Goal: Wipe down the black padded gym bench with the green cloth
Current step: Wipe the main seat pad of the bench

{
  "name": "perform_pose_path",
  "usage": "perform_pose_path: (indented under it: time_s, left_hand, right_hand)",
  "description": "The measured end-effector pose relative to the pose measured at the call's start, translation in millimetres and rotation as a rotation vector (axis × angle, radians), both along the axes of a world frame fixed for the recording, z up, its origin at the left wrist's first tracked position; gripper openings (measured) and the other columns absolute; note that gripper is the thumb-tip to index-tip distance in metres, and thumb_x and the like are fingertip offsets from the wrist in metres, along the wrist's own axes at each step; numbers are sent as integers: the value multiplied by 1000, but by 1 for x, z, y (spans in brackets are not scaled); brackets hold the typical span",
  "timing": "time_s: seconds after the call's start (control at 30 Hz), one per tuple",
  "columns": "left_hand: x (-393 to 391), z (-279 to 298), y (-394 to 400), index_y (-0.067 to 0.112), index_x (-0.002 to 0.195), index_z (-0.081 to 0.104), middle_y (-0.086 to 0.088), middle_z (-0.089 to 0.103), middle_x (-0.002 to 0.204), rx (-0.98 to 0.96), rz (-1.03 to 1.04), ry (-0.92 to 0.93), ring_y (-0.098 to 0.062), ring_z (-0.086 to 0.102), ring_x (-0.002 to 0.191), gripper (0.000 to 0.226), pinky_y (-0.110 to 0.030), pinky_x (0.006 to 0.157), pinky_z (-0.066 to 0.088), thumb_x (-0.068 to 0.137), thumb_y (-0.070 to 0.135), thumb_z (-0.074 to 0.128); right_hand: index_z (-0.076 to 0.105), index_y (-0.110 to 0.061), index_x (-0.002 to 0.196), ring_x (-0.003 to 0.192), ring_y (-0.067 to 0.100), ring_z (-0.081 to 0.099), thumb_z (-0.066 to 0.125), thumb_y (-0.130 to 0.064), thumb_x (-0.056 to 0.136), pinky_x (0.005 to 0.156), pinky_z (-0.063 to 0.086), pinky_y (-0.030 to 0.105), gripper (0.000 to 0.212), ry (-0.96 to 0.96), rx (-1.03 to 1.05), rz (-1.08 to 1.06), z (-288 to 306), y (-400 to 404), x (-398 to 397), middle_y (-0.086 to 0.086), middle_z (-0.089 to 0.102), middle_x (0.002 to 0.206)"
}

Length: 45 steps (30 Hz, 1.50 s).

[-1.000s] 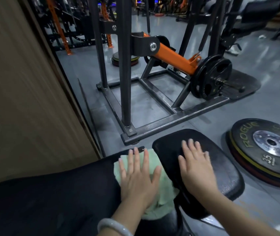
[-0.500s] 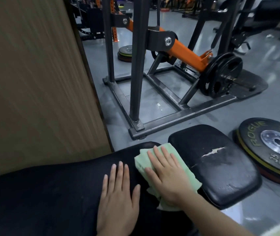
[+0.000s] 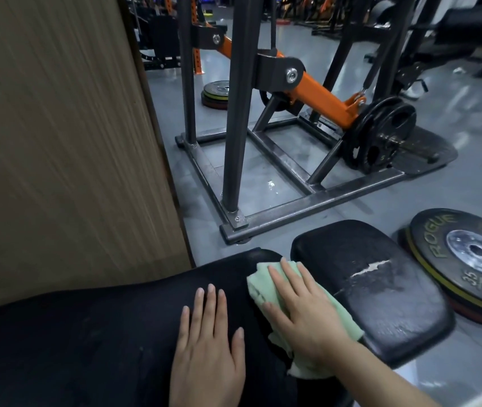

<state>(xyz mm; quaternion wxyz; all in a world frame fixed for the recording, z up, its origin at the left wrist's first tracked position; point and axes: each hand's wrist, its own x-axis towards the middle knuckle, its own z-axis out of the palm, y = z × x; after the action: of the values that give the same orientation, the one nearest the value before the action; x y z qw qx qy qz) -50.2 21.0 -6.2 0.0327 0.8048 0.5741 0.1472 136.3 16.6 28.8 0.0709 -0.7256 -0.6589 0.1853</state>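
Pressing flat: your right hand (image 3: pixel 304 312), fingers spread, pins the green cloth (image 3: pixel 342 315) over the gap between the long pad (image 3: pixel 87 333) and seat pad (image 3: pixel 380 289); left hand (image 3: pixel 209 351) open, empty, on long pad stretching leftward

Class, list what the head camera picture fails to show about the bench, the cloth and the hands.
- Bench: near end cut off by the frame's edges.
- Green cloth: middle hidden under the right hand.
- Left hand: wrist cut off by the bottom edge.
- Bench frame: hidden beneath the pads.
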Motion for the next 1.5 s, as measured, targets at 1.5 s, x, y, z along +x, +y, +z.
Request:
perform_pose_path:
  time_s: [1.5]
  left_hand:
    - [-1, -4, 4, 6, 136, 51, -10, 46, 144, 25, -37, -20, -10, 1, 147, 73, -39, 116, 7, 99, 52, 8]
  right_hand:
    - [41, -21, 145, 142, 26, 30, 19, -53, 100, 105, 31, 36, 59, -151, 240, 174, -8, -40, 9, -6, 37, 152]
